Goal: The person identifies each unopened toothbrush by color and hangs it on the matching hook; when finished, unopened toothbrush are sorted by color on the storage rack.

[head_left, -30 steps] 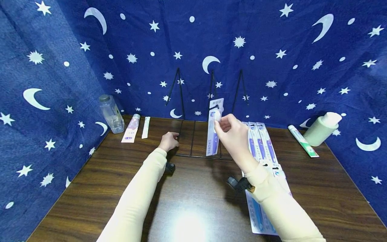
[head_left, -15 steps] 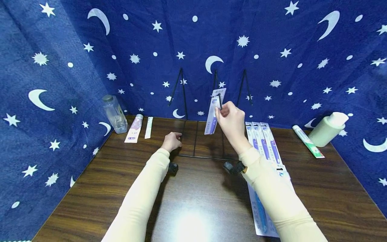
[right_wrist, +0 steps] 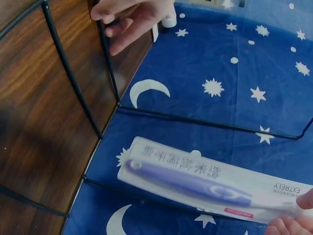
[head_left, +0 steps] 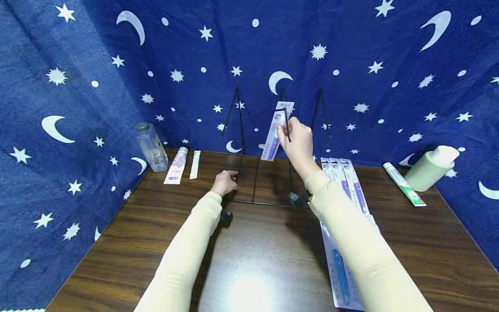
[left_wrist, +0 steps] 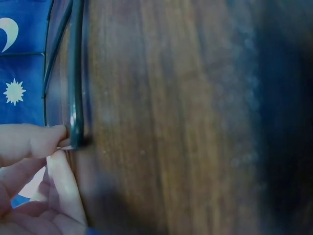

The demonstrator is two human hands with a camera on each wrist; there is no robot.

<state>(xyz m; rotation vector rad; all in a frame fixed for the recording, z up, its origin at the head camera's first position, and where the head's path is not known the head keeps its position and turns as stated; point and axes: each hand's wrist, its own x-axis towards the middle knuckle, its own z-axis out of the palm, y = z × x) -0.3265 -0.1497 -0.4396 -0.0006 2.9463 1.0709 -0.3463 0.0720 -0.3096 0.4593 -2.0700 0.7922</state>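
On the wooden table [head_left: 249,260], a black wire rack [head_left: 265,173] against the starry blue cloth [head_left: 351,65]. Left hand [head_left: 225,182] down at the rack's front left corner, fingers curled and pinching the wire; same pinch seen close in the left wrist view, fingertips [left_wrist: 54,142] touching the wire. Right hand [head_left: 297,142] raised at the rack's middle upright, thumb and fingers pinching a packaged toothbrush [head_left: 275,132] near its upper part. Pack held clear of the table, nearly upright and tilted a little, card top just beside the tip of the middle upright; whether hooked on it cannot be told. In the right wrist view, pack [right_wrist: 215,183] lying across the rack wires in front of the cloth, purple brush inside, fingertips [right_wrist: 293,223] at its card end.

Right of the rack, a row of more packs [head_left: 345,190] flat on the table, partly under the right sleeve. Further right, a green-and-white tube [head_left: 403,184] and a pale bottle [head_left: 430,168] leaning at the cloth. At the left back corner, a clear bottle [head_left: 151,147], then a pink tube [head_left: 176,165], then a slim white sachet [head_left: 195,164], all lying well apart from the hands. Cream sleeves on both arms, small black device at each wrist.
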